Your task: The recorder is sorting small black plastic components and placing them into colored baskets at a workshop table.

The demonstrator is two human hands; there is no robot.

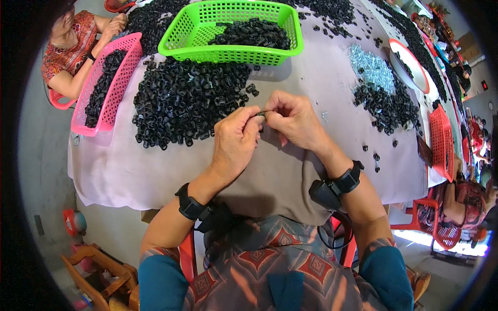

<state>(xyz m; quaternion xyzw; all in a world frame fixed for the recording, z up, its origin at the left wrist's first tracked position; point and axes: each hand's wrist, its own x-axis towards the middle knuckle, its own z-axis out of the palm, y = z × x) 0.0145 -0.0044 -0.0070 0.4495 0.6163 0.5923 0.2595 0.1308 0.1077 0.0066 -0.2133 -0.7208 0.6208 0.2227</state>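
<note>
My left hand [236,136] and my right hand [294,118] meet above the cloth at the middle of the table. Both are closed, fingertips pinched together round a small dark part [261,113] that the fingers mostly hide. Its exact kind is too small to make out. Just left of my hands spreads a big pile of small black plastic parts [181,101]. To the right lies a heap of small shiny metal springs [371,67], with more black parts [389,106] around its lower side.
A green basket [233,53] holding black parts stands behind the pile. A pink basket [116,85] is at the left, near another person [72,46]. Right, a white bowl with a red rim [410,72] and a red basket [441,142] stand near the table edge.
</note>
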